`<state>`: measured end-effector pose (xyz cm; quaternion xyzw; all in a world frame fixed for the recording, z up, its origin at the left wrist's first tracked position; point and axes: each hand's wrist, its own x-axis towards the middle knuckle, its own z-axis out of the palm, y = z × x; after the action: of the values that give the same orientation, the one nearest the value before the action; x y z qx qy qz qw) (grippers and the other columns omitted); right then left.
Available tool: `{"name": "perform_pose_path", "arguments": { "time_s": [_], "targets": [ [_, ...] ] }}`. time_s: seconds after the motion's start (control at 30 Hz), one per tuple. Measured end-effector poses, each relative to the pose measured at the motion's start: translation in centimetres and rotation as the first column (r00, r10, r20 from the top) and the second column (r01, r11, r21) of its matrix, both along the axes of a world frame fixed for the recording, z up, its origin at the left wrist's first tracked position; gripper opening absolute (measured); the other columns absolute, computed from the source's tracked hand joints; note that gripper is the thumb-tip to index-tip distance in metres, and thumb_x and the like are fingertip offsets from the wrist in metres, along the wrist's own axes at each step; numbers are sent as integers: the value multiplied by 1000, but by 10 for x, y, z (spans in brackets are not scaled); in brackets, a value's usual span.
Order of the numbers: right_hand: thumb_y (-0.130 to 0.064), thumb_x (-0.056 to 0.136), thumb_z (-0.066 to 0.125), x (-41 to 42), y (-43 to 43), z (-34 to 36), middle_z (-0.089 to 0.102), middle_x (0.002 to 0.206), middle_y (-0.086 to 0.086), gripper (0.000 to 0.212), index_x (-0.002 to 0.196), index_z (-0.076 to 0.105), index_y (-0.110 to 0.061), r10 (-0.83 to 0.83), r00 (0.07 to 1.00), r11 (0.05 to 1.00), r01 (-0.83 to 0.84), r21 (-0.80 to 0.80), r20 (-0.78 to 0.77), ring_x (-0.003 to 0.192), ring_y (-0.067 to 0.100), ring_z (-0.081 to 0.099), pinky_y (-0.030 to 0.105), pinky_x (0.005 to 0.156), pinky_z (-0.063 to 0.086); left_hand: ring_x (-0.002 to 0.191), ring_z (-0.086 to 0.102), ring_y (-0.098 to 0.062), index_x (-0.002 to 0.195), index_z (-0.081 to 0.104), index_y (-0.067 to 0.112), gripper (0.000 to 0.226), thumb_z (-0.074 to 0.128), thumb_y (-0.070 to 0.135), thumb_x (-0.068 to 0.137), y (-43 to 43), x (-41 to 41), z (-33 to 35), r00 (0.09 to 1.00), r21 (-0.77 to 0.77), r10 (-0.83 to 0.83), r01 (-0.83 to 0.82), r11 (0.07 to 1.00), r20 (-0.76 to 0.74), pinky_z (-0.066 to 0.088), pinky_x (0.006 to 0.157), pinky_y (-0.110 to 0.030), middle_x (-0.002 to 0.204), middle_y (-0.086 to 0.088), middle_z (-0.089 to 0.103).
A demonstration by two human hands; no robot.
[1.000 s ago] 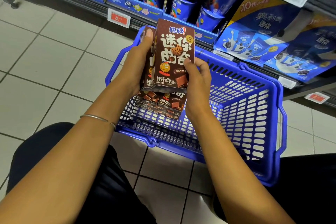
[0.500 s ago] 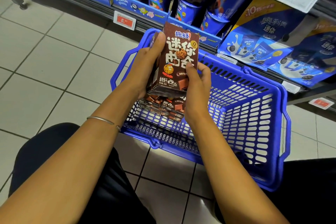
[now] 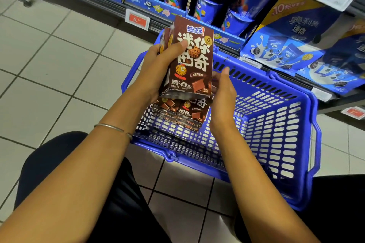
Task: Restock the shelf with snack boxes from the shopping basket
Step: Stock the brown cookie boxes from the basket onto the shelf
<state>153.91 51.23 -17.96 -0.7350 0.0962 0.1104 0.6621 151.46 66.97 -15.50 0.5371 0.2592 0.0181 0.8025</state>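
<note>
My left hand (image 3: 158, 69) grips a small stack of brown snack boxes (image 3: 192, 61) upright above the blue shopping basket (image 3: 276, 124), thumb across the front face. At least two boxes are in the stack. My right hand (image 3: 223, 96) is beside the stack's lower right edge, fingers straight and relaxed, off the front face. More brown snack boxes (image 3: 181, 112) lie stacked in the basket's near left corner. The low shelf (image 3: 177, 12) runs behind the basket.
Blue cookie cups (image 3: 207, 6) and blue cookie bags (image 3: 292, 41) fill the shelf. Price tags (image 3: 137, 19) hang on the shelf edge. Tiled floor (image 3: 59, 65) lies to the left. My dark-trousered knees flank the basket's near side.
The held boxes rose and now stand higher in front of the shelf. My right hand let go of the box front and opened beside it.
</note>
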Motion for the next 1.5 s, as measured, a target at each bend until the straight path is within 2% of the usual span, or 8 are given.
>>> {"name": "perform_pose_path", "arguments": {
  "time_s": [0.1,0.27,0.6,0.7,0.83,1.03,1.27,1.5],
  "targets": [
    [-39,101,59,8,-11,-26,63,102,-3,18,96,58,-22,-83,996,986,76,-149,-44,82,1,59,27,76,47,105,77,-30,135,61,4,46,65,34,100,1,-1,3,999,-40,28,-27,999,34,64,82,-37,119,-14,77],
    [-41,92,71,14,-20,-66,45,141,14,60,137,44,-11,-97,949,926,-24,-376,-300,125,31,52,49,105,48,107,76,-31,133,63,6,43,63,36,101,1,-3,6,998,-45,11,-9,999,60,64,88,-39,119,-14,77],
    [-28,91,75,6,-23,-99,61,124,12,40,114,45,-16,-9,926,921,-139,-364,-377,104,28,66,45,90,57,108,76,-30,129,65,9,40,64,38,101,5,-7,9,998,0,9,-9,1000,67,62,96,-45,118,-12,78],
    [-27,94,72,5,-26,-104,70,116,7,28,113,56,-15,18,920,936,-153,-317,-391,92,19,67,33,77,53,109,76,-31,129,65,10,39,63,38,102,7,-9,7,998,4,2,-3,1000,67,60,99,-48,120,-12,77],
    [-25,98,67,3,-25,-104,72,116,6,29,123,62,-12,36,905,944,-170,-282,-425,103,24,68,43,94,55,111,75,-32,134,63,9,46,63,41,101,8,-9,7,998,12,-6,6,1000,60,58,101,-52,121,-12,77],
    [-15,100,62,12,-32,-99,71,116,9,27,126,60,-8,-24,876,963,-110,-248,-482,81,15,63,27,59,42,110,75,-31,135,62,9,48,64,42,100,10,-10,6,999,12,-11,10,1000,54,59,100,-52,121,-12,77],
    [-1,89,69,14,-56,-65,73,108,11,28,109,53,-11,-50,890,993,-2,-114,-454,90,24,72,41,84,60,109,76,-30,131,64,12,47,63,47,100,9,-10,5,998,-1,-24,24,1000,65,63,93,-44,119,-10,78],
    [-1,81,72,13,-74,-2,78,104,12,45,124,62,-5,71,932,995,-39,97,-355,95,28,76,40,84,62,105,78,-27,135,61,10,50,66,45,99,5,-6,4,999,20,-8,7,1000,48,64,86,-38,118,-9,78]
  ]
}}
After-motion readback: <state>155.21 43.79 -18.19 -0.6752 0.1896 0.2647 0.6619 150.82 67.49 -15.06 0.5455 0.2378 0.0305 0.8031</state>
